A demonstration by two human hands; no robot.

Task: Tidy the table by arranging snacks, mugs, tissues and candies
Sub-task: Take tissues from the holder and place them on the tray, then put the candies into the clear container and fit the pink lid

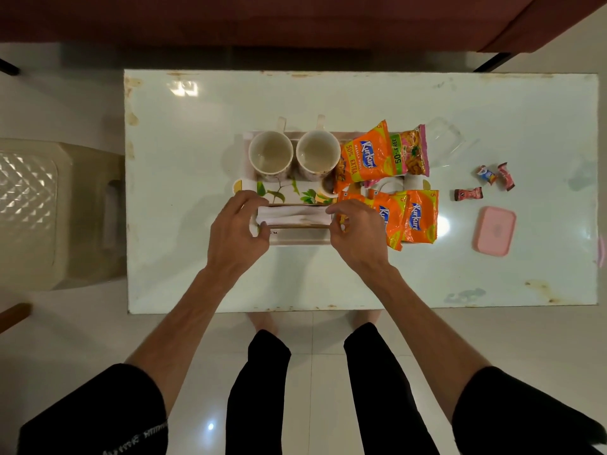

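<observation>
I see both hands at the middle of the white table (197,274), working on the tissue holder (294,218). My left hand (238,231) curls round its left end, fingers (259,200) bent over the top and thumb underneath, clamped on the holder. My right hand (356,236) pinches the right end, fingers (338,210) drawn together on its edge. White tissues (292,214) stand in the slot between the two hands.

The holder sits on the near edge of a leaf-patterned tray (285,188). Two empty mugs (271,154) stand side by side at the tray's far left, handles pointing away from me, rims almost touching. Just right of them an orange Kurkure packet (366,156) leans against a pink-edged snack packet (412,152). Two more orange packets (407,220) lie overlapping on the near right, touching my right hand.

Well right of the tray, three wrapped candies (486,183) lie loose on the table. Near them rests a pink lid (496,229), and a clear plastic container (445,144) sits beyond the snacks. A beige plastic stool (49,208) stands to the left of the table.
</observation>
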